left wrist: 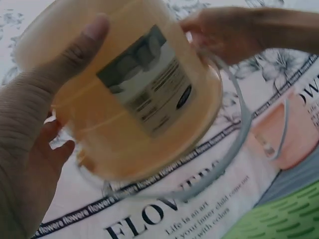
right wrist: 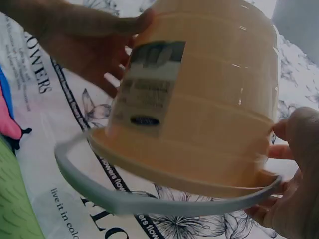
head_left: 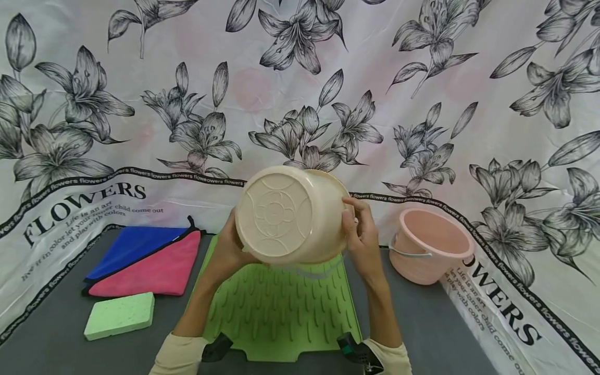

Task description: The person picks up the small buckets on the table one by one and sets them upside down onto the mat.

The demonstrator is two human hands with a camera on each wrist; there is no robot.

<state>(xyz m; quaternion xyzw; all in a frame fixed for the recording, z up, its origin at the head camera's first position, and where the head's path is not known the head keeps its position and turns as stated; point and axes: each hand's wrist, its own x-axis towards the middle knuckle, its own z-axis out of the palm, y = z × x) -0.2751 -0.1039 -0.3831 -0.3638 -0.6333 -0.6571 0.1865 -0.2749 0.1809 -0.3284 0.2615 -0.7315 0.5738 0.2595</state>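
Observation:
A cream-coloured bucket is tipped over in the air, its embossed base facing the head camera. My left hand grips its side near the base, thumb along the wall in the left wrist view. My right hand pinches the rim end, by the root of the handle. A grey handle hangs loose from the rim in the right wrist view. On the bucket's wall is a printed label. The bucket's inside is hidden in all views.
Below the bucket lies a green ridged mat on a dark grey table. At the left are a blue and pink cloth and a light green sponge. A pink bucket stands at the right, before a flower-printed backdrop.

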